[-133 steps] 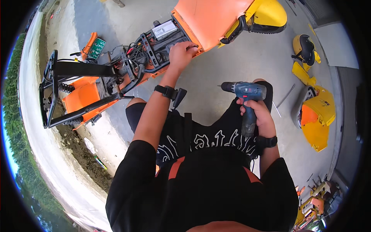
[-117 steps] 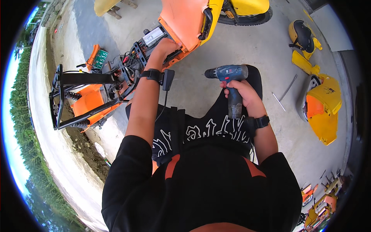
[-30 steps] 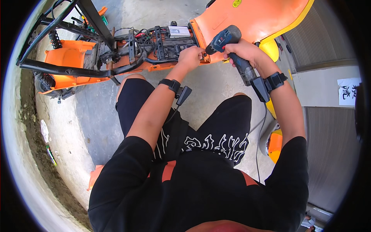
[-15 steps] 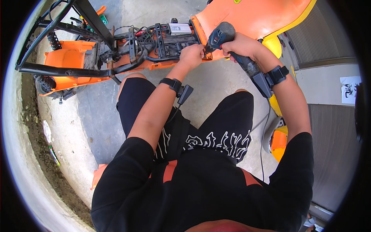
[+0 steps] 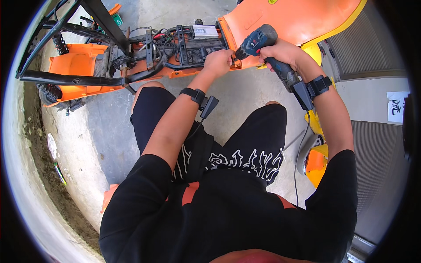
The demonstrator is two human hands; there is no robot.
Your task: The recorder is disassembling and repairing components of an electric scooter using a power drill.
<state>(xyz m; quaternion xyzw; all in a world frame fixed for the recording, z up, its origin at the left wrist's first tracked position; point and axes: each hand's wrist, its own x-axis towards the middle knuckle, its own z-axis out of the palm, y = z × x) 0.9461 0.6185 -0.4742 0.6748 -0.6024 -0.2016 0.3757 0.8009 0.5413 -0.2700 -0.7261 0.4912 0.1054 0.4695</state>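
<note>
My right hand (image 5: pixel 283 55) is wrapped around the grip of a dark blue and black cordless drill (image 5: pixel 258 40). The drill's nose points left and down, toward the edge of an orange body panel. Just left of that nose, my left hand (image 5: pixel 218 62) is closed in a pinch at the panel's edge; whatever its fingers hold is too small to make out. Both hands are over the partly stripped orange scooter (image 5: pixel 175 72), where black frame bars, cables and a silver box (image 5: pixel 204 31) lie exposed.
The large orange front panel (image 5: pixel 289 22) rises beyond the drill. Black frame tubes (image 5: pixel 72 79) and a coil spring (image 5: pixel 60 44) stand at the left. Yellow and orange parts (image 5: pixel 316 164) lie by my right arm, near a ridged grey wall panel (image 5: pixel 377 162). A cable (image 5: pixel 300 158) hangs from my right wrist.
My right hand has moved the drill slightly to the right, so its nose sits a little farther from my left fingers. The left hand stays pinched at the panel's edge.
</note>
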